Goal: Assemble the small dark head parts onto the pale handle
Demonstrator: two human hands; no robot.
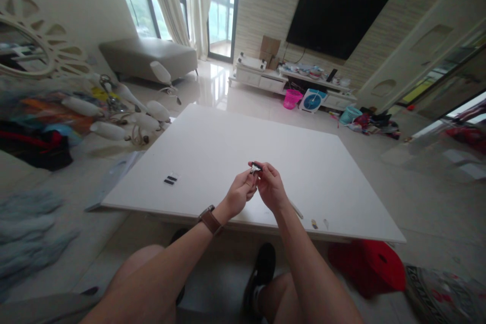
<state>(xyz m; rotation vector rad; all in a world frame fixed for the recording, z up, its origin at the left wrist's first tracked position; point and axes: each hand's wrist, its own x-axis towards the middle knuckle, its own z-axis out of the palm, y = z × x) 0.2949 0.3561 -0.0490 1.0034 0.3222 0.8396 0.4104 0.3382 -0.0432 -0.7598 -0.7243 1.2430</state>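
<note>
From my end of the link, I had the small dark-and-silver piece (255, 167) just right of the frame's centre and a little below mid-height, over the white desk (228, 142). Its dark part appeared to be the long axis, running roughly crosswise and dipping slightly toward the frame's right. It lay up and right from my left hand (240, 191) and up and left from my right hand (272, 185), at the fingertips of both, so I judged neither hand nearer. My left hand pinched it from the left; my right thumb and fingers pinched its right end. I couldn't tell exactly which fingertips pressed where.

Farther out, a watch (210, 219) circled my left wrist. 2 black strips (170, 180) lay side by side on the desk at centre left, well apart from my hands. Just beside my right forearm lay a slim pale tool (296, 209), with a small yellow-and-dark item (314, 224) near it, lower right. A red stool (379, 266) stood beyond the desk's near edge, at the frame's lower right.
</note>
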